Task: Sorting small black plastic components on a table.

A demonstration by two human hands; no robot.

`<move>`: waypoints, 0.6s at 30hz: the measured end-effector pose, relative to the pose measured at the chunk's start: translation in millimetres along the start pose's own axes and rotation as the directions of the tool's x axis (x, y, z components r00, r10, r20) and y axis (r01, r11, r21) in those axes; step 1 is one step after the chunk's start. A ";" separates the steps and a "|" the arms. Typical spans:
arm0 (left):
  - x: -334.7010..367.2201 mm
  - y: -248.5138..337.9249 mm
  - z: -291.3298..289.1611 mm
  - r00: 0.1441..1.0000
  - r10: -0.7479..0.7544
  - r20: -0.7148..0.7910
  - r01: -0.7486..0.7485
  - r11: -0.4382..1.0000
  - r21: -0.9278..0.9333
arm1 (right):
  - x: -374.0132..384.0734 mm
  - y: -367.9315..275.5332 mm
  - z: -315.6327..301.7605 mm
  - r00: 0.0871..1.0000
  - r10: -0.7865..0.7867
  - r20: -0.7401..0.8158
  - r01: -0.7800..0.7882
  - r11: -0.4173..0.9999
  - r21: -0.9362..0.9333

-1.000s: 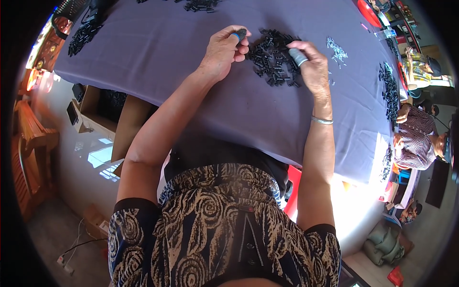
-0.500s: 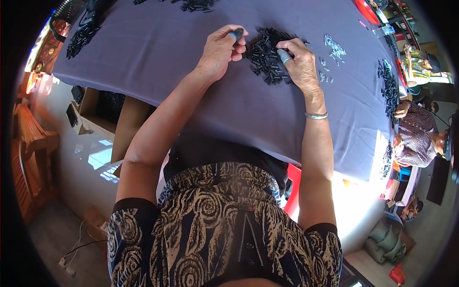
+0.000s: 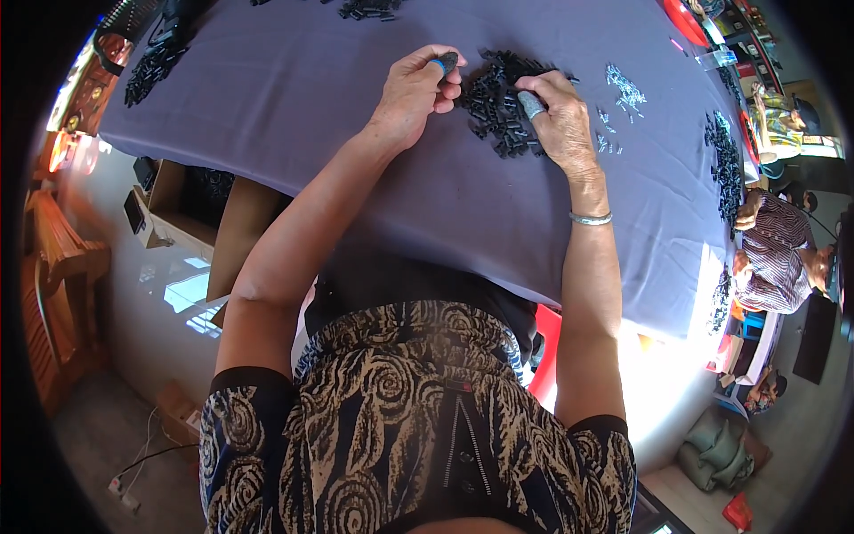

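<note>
A pile of small black tube-shaped pieces (image 3: 505,107) lies on the purple-grey tablecloth before me. My left hand (image 3: 416,93) is closed just left of the pile, its thumb wearing a black cover with a blue band. What those fingers hold, if anything, is too small to make out. At the pile's right side, my right hand (image 3: 560,120) bends down with fingers and thumb drawn together among the black pieces. A grey cover wraps its thumb, and the fingertips' contents are hidden. Small silvery-clear pieces (image 3: 625,87) lie scattered to the right of this hand.
More black pieces lie in heaps at the far left (image 3: 153,73), the far edge (image 3: 369,9) and the right edge (image 3: 725,169). An open cardboard box (image 3: 233,233) stands below the table's left edge. Another person in a striped shirt (image 3: 772,236) sits at the right.
Both hands keep nearly the same places and poses. I see no piece taken up or let go.
</note>
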State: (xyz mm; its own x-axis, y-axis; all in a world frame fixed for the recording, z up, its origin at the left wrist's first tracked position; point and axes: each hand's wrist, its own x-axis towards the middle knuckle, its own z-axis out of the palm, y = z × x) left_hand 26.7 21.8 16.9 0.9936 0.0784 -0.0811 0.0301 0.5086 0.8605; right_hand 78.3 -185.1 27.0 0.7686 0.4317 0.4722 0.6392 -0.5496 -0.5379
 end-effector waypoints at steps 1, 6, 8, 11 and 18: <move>-0.2 -0.4 0.2 1.000 0.001 -0.005 -0.001 1.000 0.003 | 0.1 0.1 0.9 0.999 -0.023 0.023 0.024 0.998 -0.059; -0.5 -1.0 -0.8 1.000 0.004 -0.003 -0.004 1.000 0.006 | 1.5 -2.2 -4.9 0.994 -0.002 0.107 0.011 0.996 -0.085; -0.9 -0.6 0.1 1.000 -0.001 -0.006 0.001 1.000 0.011 | 1.4 -2.3 -5.8 0.983 0.109 0.149 -0.109 0.994 -0.007; -1.5 0.7 0.9 1.000 -0.007 -0.005 0.007 1.000 0.015 | 3.6 -2.1 -5.8 0.984 0.112 0.141 -0.114 0.993 0.010; 0.2 0.0 1.0 1.000 -0.004 -0.004 0.004 0.999 0.036 | 7.0 -2.1 -5.1 0.966 0.182 0.181 -0.184 0.983 -0.010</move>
State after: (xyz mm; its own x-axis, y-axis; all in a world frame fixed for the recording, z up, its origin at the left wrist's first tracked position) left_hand 27.1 20.9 17.3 0.9931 0.0794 -0.0864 0.0382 0.4778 0.8776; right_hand 82.2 -184.6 34.9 0.8642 0.4467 0.2316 0.4870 -0.6266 -0.6085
